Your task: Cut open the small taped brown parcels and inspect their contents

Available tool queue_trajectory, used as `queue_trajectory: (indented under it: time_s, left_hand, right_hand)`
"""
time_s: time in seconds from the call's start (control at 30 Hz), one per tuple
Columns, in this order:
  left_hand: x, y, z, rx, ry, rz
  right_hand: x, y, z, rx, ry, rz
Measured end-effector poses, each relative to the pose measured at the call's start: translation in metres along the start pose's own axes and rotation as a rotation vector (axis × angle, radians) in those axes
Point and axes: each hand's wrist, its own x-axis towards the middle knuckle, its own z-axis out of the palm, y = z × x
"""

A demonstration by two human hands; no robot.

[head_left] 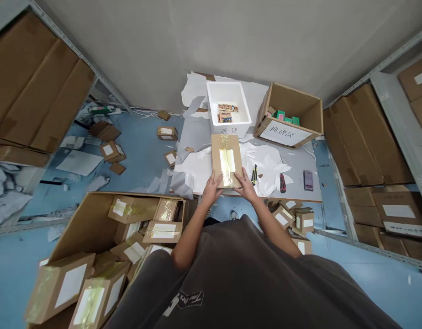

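Note:
A taped cardboard box (216,155) with a white label lies at the front of the table, in front of a white foam bin. My left hand (211,188) grips its near left corner, and my right hand (246,184) grips the near right corner. Both thumbs rest on the top face. Just right of my right hand lies a black and yellow utility knife (254,175). Farther right is a red and black utility knife (282,183). Crumpled white sheeting (193,167) spreads under and around the box.
Behind the box stands the white foam bin (247,109) with several small packets inside. A large carton (312,109) with green boxes is at the back right. A phone (308,180) lies near the table's right edge. A big open carton (77,219) of parcels stands at my left.

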Motion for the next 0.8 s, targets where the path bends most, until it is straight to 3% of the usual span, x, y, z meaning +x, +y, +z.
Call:
queue_trajectory:
  time_s: [0.1, 0.2, 0.4, 0.5, 0.57, 0.67, 0.8]
  left_hand:
    - [-0.003, -0.008, -0.002, -0.146, -0.019, -0.037]
    - [0.001, 0.004, -0.013, -0.182, 0.012, -0.063]
    - [0.03, 0.057, -0.077, -0.101, 0.232, -0.03]
    - [0.045, 0.065, -0.093, -0.119, 0.247, -0.023]
    - [0.052, 0.059, -0.087, -0.147, 0.174, -0.073]
    - [0.058, 0.043, -0.063, -0.186, 0.046, -0.2]
    - [0.058, 0.029, -0.037, -0.17, 0.06, -0.203]
  right_hand:
    - [-0.006, -0.01, 0.003, 0.033, 0.021, 0.046]
    - [-0.004, -0.025, -0.008, 0.06, 0.051, 0.035]
    - [0.035, -0.056, -0.078, 0.07, 0.192, -0.038]
    - [0.065, -0.056, -0.097, 0.099, 0.192, -0.072]
    - [0.083, -0.048, -0.091, 0.15, 0.147, -0.074]
    - [0.096, -0.033, -0.065, 0.268, 0.107, 0.019]
    - [0.089, -0.017, -0.041, 0.431, 0.17, 0.156]
